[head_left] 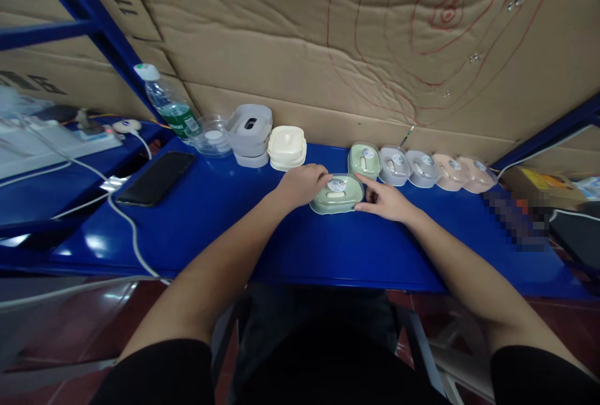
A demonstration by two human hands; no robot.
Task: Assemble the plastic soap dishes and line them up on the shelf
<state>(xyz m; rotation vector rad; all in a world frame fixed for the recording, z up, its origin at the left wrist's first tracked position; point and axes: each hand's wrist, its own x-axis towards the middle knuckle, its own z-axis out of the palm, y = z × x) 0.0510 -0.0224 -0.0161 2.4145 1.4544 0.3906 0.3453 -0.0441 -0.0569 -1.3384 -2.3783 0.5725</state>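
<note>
A green lidded box (337,202) with a clear cover, a round label and a pale tab lies on the blue table between my two hands. My left hand (302,185) is closed at the box's upper left edge, its fingertips pressed on the rim. At the right end, my right hand (388,199) grips the side with thumb and fingers. Just behind it stands another green box (364,161), first in a row with a grey box (394,166), a second grey box (423,169), a pink box (450,172) and another pink box (477,175).
Cream lids or trays (287,147) and grey ones (250,133) are stacked at the back left. Beside them stand clear plastic cups (214,137) and a water bottle (171,105). A phone (156,178) and white cables lie left. A cardboard wall (262,36) closes the back.
</note>
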